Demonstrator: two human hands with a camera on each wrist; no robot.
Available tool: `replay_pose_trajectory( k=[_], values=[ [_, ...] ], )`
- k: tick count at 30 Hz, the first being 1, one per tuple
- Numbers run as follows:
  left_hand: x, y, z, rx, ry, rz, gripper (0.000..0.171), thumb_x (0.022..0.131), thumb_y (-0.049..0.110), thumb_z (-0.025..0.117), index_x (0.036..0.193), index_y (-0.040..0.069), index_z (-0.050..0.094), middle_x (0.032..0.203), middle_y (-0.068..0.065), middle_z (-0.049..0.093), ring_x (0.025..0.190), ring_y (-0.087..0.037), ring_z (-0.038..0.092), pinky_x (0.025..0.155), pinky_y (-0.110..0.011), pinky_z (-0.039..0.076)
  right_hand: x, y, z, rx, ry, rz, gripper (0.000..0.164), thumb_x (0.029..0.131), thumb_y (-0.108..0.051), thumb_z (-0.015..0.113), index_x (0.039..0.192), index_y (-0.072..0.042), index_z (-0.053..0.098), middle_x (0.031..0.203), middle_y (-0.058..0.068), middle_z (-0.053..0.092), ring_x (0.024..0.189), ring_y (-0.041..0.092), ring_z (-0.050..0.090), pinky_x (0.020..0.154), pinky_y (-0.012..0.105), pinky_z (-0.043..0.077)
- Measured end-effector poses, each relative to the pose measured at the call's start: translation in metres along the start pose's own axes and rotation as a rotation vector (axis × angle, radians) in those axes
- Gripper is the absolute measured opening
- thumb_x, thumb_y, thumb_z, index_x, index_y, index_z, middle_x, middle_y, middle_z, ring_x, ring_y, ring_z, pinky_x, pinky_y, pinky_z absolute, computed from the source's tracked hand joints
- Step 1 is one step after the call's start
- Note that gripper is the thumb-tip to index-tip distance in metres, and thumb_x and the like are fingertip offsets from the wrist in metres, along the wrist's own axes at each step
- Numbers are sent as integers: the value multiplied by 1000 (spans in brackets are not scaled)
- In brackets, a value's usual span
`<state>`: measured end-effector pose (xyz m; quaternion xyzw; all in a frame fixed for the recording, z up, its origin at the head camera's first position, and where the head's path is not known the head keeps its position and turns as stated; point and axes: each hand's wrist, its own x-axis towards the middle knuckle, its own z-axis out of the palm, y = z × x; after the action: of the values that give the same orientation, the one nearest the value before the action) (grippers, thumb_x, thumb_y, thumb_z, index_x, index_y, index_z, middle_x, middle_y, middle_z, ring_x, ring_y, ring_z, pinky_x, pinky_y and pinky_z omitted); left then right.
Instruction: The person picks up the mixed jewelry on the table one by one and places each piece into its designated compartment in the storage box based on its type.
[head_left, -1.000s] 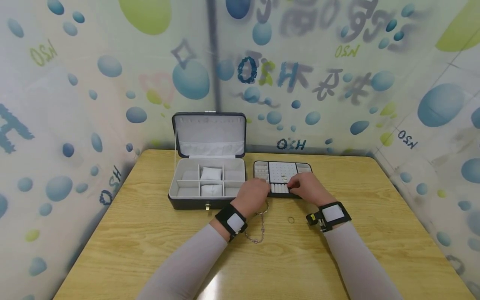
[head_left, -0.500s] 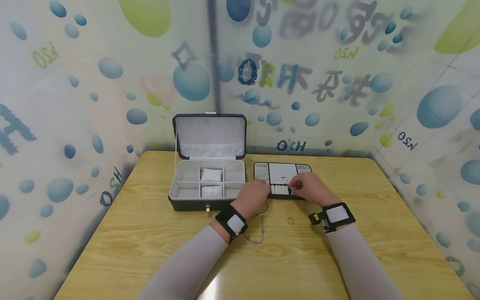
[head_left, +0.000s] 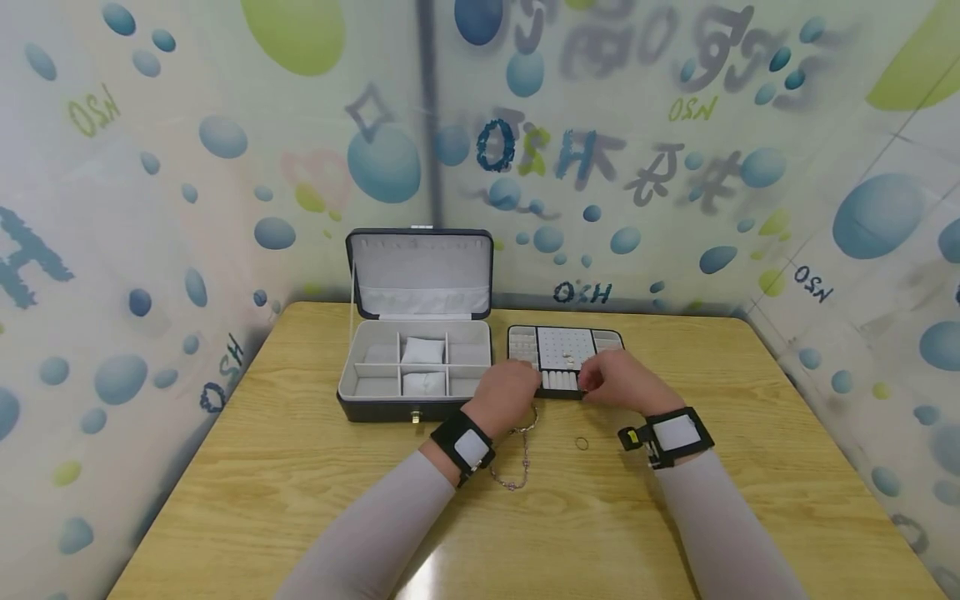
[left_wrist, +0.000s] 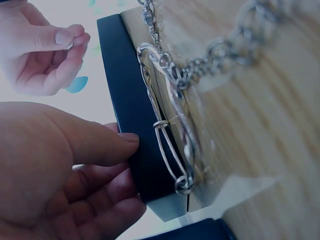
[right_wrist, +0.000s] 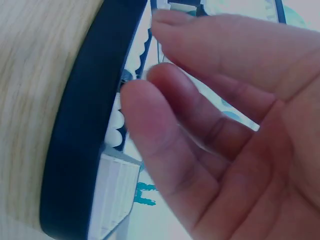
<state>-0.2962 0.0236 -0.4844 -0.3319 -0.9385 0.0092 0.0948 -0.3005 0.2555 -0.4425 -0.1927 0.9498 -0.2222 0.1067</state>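
Observation:
A dark-edged jewelry tray (head_left: 567,347) with a dotted white pad and a row of white ring rolls (head_left: 558,380) lies right of centre. My left hand (head_left: 504,392) grips its near left corner, thumb (left_wrist: 112,145) flat on the dark side (left_wrist: 125,100) and fingers curled at the corner. Over the right end of the rolls, my right hand (head_left: 621,383) pinches thumb to finger; a small shiny piece (left_wrist: 70,45) glints between their tips, its kind too small to tell. A bracelet of twisted silvery wire (left_wrist: 160,120) and a chain (left_wrist: 215,57) lie beside the tray.
An open dark jewelry box (head_left: 415,408) with divided compartments and two white cushions (head_left: 423,349) stands left of the tray. A thin ring (head_left: 582,443) lies on the wooden table (head_left: 600,533) between the forearms. Small earrings (head_left: 569,360) sit on the pad.
My right hand has shifted slightly right and nearer, its fingertips still at the ring rolls. My left hand and the tray have stayed in place.

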Motion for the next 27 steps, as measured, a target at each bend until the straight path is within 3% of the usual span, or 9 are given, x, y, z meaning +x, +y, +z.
replay_pose_trajectory(
  k=[7, 22, 27],
  values=[
    [0, -1, -1, -3, 4, 3, 8, 97, 11, 73, 95, 17, 78, 89, 1, 73, 83, -16, 70, 70, -33, 60, -4, -14, -1, -32, -49, -29, 15, 81, -7, 89, 81, -13, 76, 76, -5, 68, 73, 14, 58, 71, 32, 51],
    [1, -2, 1, -1, -8, -1, 5, 96, 14, 74, 96, 18, 78, 89, 1, 72, 83, -16, 69, 71, -33, 59, -6, -38, 10, -63, -166, 64, 20, 77, -4, 85, 70, -16, 70, 71, -3, 64, 67, 15, 55, 62, 30, 46],
    [2, -1, 0, -4, -21, -7, 7, 98, 13, 72, 96, 18, 78, 89, 1, 73, 84, -17, 70, 72, -33, 59, -6, -40, 19, -67, -199, 105, 22, 75, -6, 90, 74, -15, 70, 75, -2, 65, 71, 17, 56, 64, 31, 47]
  ],
)
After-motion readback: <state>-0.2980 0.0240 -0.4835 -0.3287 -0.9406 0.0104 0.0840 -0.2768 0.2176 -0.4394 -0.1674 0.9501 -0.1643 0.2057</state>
